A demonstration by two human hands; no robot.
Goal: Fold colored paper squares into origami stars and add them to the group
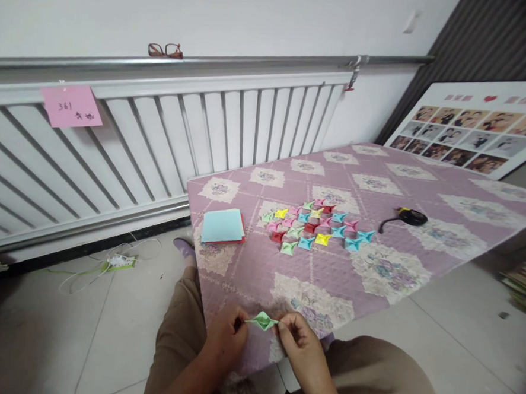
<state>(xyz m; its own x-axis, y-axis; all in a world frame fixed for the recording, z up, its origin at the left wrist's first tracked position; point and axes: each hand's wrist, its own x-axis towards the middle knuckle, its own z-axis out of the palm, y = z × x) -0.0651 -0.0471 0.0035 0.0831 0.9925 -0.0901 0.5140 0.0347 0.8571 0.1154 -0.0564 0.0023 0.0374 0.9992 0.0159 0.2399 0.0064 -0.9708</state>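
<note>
A light green origami paper boat is held over the near corner of the table, its middle spread into a hollow diamond shape. My left hand pinches its left tip, closed on it. At the right tip, the fingers of my right hand are pinched closed as well. Beyond the hands, several small folded paper boats in green, yellow, pink, red and blue lie in slanting rows. Left of them rests a stack of square paper, light blue on top with red showing beneath.
A purple floral tablecloth covers the table. Toward the right lies a black object with a short cord. A white radiator runs behind, with glasses on its pipe. A photo board leans at the far right; a power strip lies on the floor.
</note>
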